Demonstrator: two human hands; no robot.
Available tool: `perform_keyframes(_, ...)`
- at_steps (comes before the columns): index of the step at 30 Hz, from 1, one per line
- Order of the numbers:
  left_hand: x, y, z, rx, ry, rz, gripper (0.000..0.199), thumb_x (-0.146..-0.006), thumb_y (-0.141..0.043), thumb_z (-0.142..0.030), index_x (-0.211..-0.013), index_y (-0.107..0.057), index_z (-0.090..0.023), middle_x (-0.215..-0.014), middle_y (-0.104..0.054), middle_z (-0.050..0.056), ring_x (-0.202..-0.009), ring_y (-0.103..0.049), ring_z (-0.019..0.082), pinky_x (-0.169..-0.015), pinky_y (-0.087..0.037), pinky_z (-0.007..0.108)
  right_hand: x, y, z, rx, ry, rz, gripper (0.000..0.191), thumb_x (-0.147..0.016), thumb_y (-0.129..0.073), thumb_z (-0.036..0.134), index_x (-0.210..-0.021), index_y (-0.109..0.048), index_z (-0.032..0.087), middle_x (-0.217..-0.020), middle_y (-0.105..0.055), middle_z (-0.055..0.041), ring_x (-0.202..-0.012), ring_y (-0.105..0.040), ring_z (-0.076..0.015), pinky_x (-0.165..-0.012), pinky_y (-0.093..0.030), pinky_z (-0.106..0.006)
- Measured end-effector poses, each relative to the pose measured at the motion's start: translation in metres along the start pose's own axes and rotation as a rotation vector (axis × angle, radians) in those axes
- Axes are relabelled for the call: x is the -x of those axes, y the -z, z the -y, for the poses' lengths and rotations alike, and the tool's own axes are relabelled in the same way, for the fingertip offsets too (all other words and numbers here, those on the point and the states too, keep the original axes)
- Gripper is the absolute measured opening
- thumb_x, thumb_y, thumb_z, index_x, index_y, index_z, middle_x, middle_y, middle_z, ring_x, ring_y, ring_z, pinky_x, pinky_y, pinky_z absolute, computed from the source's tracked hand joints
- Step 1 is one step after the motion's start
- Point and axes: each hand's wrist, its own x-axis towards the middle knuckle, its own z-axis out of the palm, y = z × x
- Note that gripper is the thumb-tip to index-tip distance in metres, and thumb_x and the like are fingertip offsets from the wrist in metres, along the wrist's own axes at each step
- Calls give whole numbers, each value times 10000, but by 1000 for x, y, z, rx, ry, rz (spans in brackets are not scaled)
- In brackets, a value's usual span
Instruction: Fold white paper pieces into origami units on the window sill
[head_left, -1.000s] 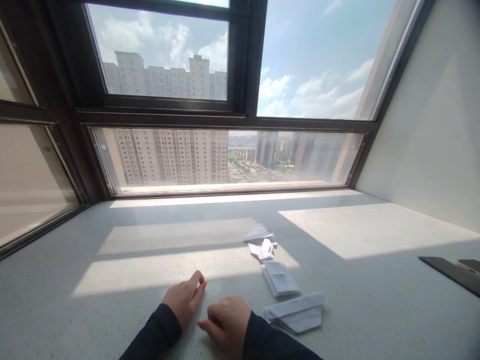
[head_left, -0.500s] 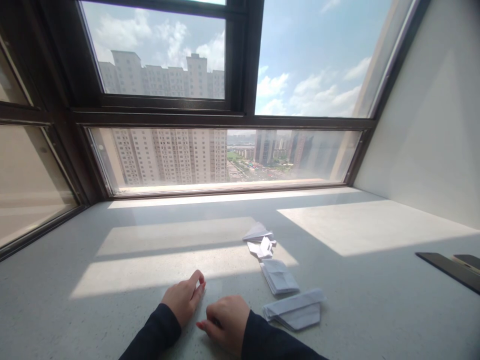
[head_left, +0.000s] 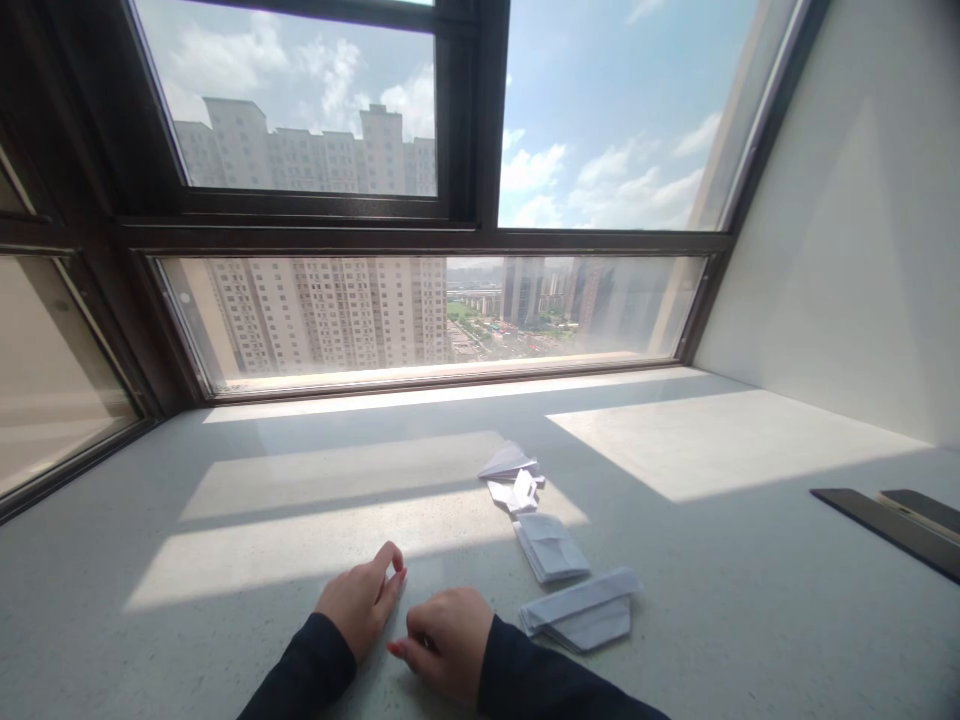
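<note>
My left hand (head_left: 363,602) rests on the pale speckled sill, its thumb and index fingertips pressed together; whatever they may hold is too small to make out. Just to its right, my right hand (head_left: 448,640) is curled with the thumb towards the left, and nothing can be made out in it. Beyond and right of the hands lie folded white papers: a long one (head_left: 581,612) nearest my right sleeve, a squarish one (head_left: 553,548) behind it, then a small folded piece (head_left: 517,492) and a pointed one (head_left: 508,461) overlapping farther back. Neither hand touches them.
Flat dark objects (head_left: 881,525) lie at the right edge of the sill (head_left: 720,600). A dark window frame (head_left: 450,385) borders its far side, with tall buildings outside. A white wall (head_left: 840,300) rises on the right.
The view has shifted slightly, so the window, papers and dark objects appear a little farther left. Both hands keep their poses and nearly the same places.
</note>
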Motion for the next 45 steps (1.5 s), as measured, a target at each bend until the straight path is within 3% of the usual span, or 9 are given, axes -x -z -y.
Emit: perform_keyframes(45,1,6,-3,9,29,57,141,-819,-298,-304,-853,-411,-227,-630,-591,-16,-596,-573,149,-508,-310,210,0,1,-1,-22,28,30,295,-752,-454,398,-637,-618,182,-612,-654,-13,-551,-565,-115,-473,-279,-215)
